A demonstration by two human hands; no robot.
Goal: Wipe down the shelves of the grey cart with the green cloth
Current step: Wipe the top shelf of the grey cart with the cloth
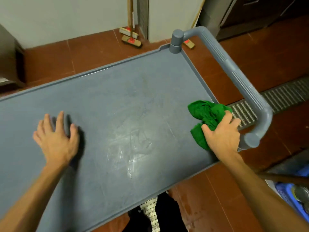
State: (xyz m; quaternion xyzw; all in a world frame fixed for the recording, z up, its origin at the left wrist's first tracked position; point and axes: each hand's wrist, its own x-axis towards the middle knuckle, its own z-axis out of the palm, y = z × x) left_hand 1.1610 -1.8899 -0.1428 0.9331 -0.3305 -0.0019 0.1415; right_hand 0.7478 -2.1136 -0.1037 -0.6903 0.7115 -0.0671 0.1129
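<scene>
A green cloth (208, 118) is seen on a grey cart (117, 101); red-brown floor tiles (267, 57) are shown; a ridged metal grate (284, 94) is seen.

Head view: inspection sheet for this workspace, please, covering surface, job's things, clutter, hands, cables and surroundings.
Surface: grey plastic cart's top shelf, pale streaks and scuffs mid-shelf.
Job's things: crumpled green cloth at the shelf's right end, near the grey handle.
Clutter: nothing seen.
Hands: left hand flat on the shelf, fingers spread; right hand grips the cloth.
Cables: nothing seen.
Surroundings: red tiled floor, wooden brooms against the wall, metal drain grate, blue crate.
</scene>
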